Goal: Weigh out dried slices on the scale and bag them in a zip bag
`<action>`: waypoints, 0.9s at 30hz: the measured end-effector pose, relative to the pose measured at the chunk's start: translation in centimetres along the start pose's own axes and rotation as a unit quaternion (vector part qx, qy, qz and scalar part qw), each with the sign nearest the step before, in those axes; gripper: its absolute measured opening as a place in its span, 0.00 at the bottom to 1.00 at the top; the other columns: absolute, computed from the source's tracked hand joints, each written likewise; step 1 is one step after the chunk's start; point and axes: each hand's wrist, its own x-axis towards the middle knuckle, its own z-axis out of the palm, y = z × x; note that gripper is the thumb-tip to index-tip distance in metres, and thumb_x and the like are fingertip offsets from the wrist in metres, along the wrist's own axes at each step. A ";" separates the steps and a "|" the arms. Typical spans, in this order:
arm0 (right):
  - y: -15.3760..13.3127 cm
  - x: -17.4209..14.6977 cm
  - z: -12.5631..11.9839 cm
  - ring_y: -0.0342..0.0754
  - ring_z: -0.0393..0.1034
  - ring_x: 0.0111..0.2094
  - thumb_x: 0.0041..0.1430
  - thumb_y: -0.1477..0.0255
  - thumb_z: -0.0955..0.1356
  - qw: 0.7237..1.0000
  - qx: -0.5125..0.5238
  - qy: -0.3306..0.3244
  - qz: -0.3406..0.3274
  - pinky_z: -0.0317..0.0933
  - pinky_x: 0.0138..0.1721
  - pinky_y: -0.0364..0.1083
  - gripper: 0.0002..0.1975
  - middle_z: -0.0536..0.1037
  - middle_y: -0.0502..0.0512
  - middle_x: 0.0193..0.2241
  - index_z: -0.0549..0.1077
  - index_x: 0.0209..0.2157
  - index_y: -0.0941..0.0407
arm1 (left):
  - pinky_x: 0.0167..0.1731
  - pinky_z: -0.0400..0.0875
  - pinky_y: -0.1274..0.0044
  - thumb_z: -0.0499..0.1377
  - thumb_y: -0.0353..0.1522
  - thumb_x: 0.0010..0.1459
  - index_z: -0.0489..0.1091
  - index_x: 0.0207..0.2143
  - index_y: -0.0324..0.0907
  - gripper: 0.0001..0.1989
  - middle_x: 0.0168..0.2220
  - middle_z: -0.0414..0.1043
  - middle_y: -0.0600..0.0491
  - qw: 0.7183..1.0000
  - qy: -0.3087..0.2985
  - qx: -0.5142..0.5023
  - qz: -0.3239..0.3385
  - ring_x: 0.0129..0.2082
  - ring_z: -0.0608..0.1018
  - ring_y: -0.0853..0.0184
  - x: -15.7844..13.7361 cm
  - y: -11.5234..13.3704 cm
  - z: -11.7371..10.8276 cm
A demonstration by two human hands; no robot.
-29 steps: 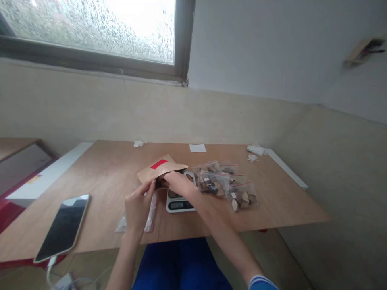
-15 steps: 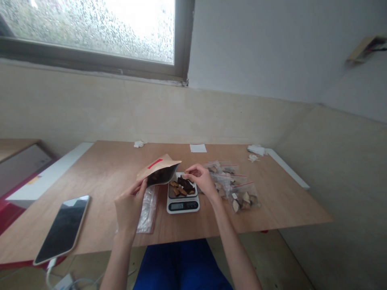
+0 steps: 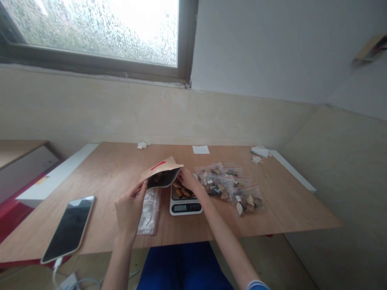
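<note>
My left hand (image 3: 130,209) holds a brown paper pouch (image 3: 160,172) with a red strip, its open mouth turned toward the scale. My right hand (image 3: 189,182) reaches to the pouch's mouth, just above the small white digital scale (image 3: 185,207). Dark and tan dried pieces (image 3: 181,192) lie on the scale's platform. I cannot tell whether the right fingers hold a piece. An empty clear zip bag (image 3: 148,212) lies flat under my left hand.
Several filled clear zip bags (image 3: 238,193) lie right of the scale. A phone (image 3: 70,228) on a cable rests at the wooden table's (image 3: 115,165) front left. White scraps and a paper slip (image 3: 200,149) sit along the far edge. A wall stands close on the right.
My right hand came out of the pouch to over the scale, then went back to the pouch's mouth. Dried pieces now show on the scale. The pouch has tilted slightly.
</note>
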 end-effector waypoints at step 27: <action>-9.7 3.0 0.5 0.57 0.65 0.50 0.52 0.78 0.66 0.964 -0.115 -0.237 -0.042 0.57 0.53 0.52 0.16 0.72 0.61 0.49 0.72 0.44 0.59 | 0.26 0.68 0.77 0.53 0.44 0.53 0.77 0.35 0.44 0.18 0.31 0.78 0.51 0.999 -0.020 -0.025 0.028 0.30 0.79 0.59 -1.1 1.2 0.7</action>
